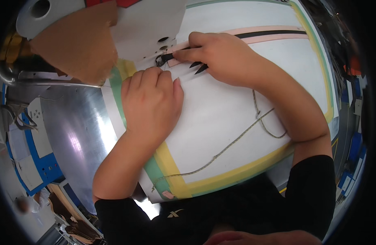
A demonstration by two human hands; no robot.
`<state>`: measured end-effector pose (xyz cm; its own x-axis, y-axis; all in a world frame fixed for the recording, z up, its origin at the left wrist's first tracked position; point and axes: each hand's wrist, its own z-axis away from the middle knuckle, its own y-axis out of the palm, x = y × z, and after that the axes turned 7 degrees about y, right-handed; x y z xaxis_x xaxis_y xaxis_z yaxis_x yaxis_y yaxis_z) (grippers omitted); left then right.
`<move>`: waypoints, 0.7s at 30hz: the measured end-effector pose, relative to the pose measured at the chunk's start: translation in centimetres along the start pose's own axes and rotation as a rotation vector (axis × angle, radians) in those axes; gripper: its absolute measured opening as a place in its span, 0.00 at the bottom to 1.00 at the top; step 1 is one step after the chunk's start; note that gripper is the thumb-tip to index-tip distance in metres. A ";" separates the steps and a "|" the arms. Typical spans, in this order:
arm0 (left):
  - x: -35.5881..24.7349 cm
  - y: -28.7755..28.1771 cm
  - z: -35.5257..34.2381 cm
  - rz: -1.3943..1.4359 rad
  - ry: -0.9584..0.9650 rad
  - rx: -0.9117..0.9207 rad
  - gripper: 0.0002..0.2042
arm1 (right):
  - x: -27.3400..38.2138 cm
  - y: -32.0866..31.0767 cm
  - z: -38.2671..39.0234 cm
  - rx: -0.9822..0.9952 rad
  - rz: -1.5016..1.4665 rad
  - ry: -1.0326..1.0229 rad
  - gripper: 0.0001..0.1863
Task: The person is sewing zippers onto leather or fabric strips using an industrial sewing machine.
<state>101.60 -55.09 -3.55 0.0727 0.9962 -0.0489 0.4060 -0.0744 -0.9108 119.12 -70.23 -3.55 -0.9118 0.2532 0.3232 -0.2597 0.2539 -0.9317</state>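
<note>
My left hand [152,96] rests on a large white sheet [224,110] at its left side. Its fingers are curled with the tips hidden, so what they may hold cannot be seen. My right hand [222,55] reaches in from the right, its forefinger pressing the end of a black strip [273,33] bordered in pink. Two pointed black blades [199,67], like those of snips, stick out below its palm. Just ahead of both hands is a small dark ring-shaped metal part [160,61], at the black strip's end.
Yellow tape [237,171] and green tape edge the sheet. A knotted cord [214,157] lies loosely across it. Brown cardboard [80,45] hangs from a white machine [53,16] at upper left. A shiny metal surface [76,122] extends left; a blue-edged unit [41,167] stands beyond.
</note>
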 end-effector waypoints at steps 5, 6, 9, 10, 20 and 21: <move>0.5 0.4 -0.6 0.031 -0.016 -0.006 0.14 | -0.1 0.3 0.4 -0.035 0.058 0.030 0.19; 0.7 0.5 -0.8 0.064 -0.048 -0.014 0.15 | -0.4 0.2 0.6 -0.083 0.039 0.017 0.19; 1.5 1.0 -1.2 0.178 -0.075 0.054 0.16 | -1.0 0.2 0.9 -0.072 -0.029 0.061 0.15; 1.8 1.2 -1.1 0.173 -0.060 0.042 0.16 | -1.1 0.2 0.9 -0.090 -0.069 0.075 0.13; 2.6 1.8 -1.1 0.035 0.020 0.037 0.19 | -1.3 0.4 0.6 -0.139 -0.108 0.089 0.09; 2.5 1.8 -1.1 0.000 0.034 0.043 0.21 | -1.3 0.4 0.6 -0.139 -0.117 0.089 0.09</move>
<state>103.50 -52.74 -4.87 0.1036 0.9940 -0.0355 0.3666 -0.0713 -0.9277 120.02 -71.02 -4.43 -0.8448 0.2940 0.4472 -0.3104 0.4116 -0.8569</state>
